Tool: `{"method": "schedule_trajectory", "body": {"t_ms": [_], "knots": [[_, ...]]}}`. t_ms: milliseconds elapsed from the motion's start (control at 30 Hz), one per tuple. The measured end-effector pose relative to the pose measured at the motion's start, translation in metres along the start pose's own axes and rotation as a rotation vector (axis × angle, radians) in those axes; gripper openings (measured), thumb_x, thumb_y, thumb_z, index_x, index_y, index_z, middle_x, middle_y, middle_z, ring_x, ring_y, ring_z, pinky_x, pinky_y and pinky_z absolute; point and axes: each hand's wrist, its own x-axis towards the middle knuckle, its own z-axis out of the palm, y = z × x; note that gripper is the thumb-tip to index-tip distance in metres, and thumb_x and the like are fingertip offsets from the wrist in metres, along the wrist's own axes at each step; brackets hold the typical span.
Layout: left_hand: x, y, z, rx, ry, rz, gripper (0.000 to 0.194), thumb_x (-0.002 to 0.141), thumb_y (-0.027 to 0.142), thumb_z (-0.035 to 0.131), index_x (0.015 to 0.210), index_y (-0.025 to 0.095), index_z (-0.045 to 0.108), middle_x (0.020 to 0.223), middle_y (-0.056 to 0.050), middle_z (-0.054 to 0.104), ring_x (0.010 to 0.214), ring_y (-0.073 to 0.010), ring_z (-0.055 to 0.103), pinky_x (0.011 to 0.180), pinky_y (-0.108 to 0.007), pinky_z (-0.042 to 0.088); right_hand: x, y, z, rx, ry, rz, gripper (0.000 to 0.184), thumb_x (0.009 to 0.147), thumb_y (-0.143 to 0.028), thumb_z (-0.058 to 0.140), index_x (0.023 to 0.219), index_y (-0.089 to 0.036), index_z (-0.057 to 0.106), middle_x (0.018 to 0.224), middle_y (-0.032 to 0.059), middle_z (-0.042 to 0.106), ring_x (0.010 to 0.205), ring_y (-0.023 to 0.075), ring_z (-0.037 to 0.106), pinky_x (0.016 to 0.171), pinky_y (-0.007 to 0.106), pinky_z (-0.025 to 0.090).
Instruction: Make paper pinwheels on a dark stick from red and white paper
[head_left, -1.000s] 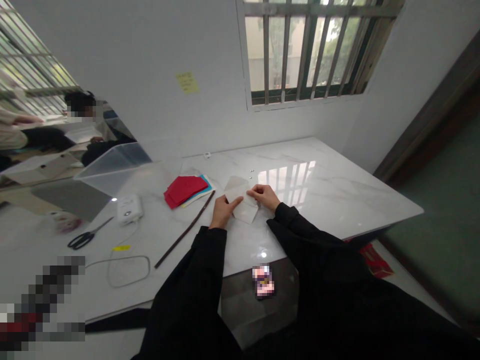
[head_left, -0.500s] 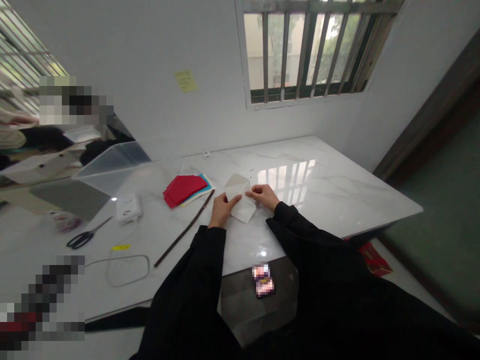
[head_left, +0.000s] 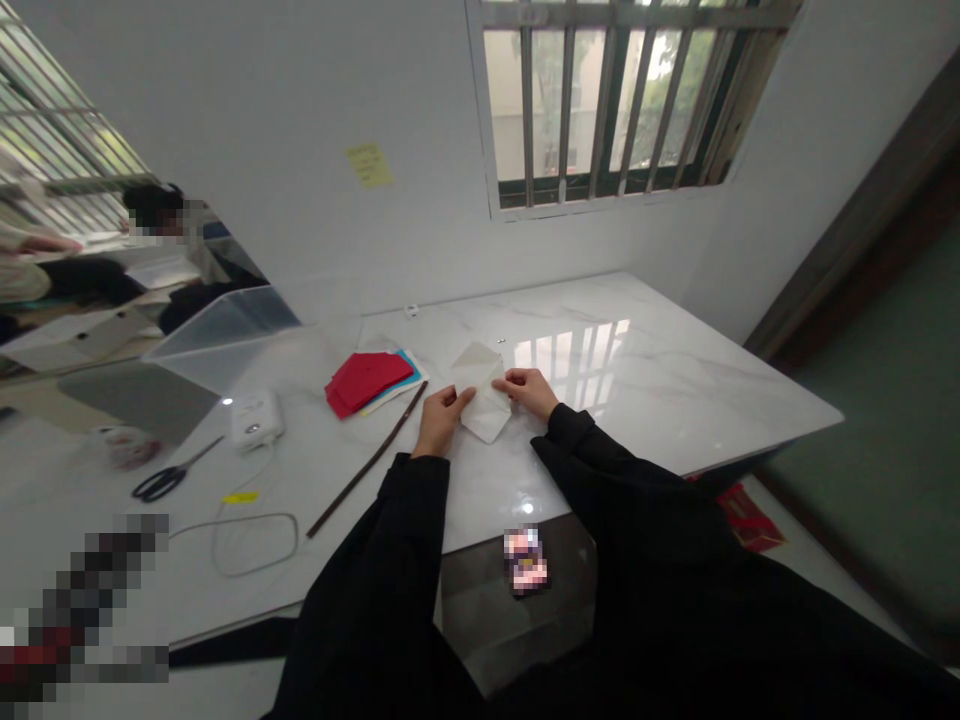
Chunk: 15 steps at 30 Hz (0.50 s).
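Note:
A white sheet of paper (head_left: 482, 392), partly folded, lies on the white marble table (head_left: 637, 390). My left hand (head_left: 442, 420) presses on its left edge with the index finger stretched along a fold. My right hand (head_left: 529, 390) pinches the paper's right side with closed fingers. Both sleeves are black.
Left of the paper lie a stack of red, blue and yellow sheets (head_left: 367, 378), a dark thin strip (head_left: 371, 458), a small white device (head_left: 256, 418) with its cable, and scissors (head_left: 169, 476). A clear plastic box (head_left: 217, 335) stands behind. Other people sit at the far left.
The paper's upper flap has shifted slightly and my hands have adjusted their hold on it; the view has moved a little. Everything else stays in place.

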Motion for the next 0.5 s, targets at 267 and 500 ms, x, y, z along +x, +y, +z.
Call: {"method": "schedule_trajectory", "body": {"t_ms": [267,500], "knots": [[-0.0014,0.0019,0.0004,0.003,0.027,-0.002,0.066,0.059,0.058,0.094,0.104,0.011,0.079,0.095,-0.012,0.081,0.088,-0.029,0.075,0.084,-0.041,0.059,-0.0044,-0.0073,0.0011,-0.025,-0.023,-0.004,0.055,0.062,-0.068,0.083,0.066,-0.019,0.059,0.059,-0.0024,0.055,0.058,0.0115,0.046,0.057,0.028,0.036],[0.0011,-0.0022,-0.0016,-0.009,0.009,-0.005,0.064,0.059,0.056,0.095,0.102,0.011,0.079,0.094,-0.012,0.081,0.089,-0.0287,0.074,0.085,-0.041,0.059,-0.0018,-0.0024,0.0001,-0.034,-0.032,-0.019,0.056,0.063,-0.07,0.082,0.067,-0.019,0.059,0.06,-0.0025,0.055,0.058,0.0113,0.046,0.057,0.027,0.035]]}}
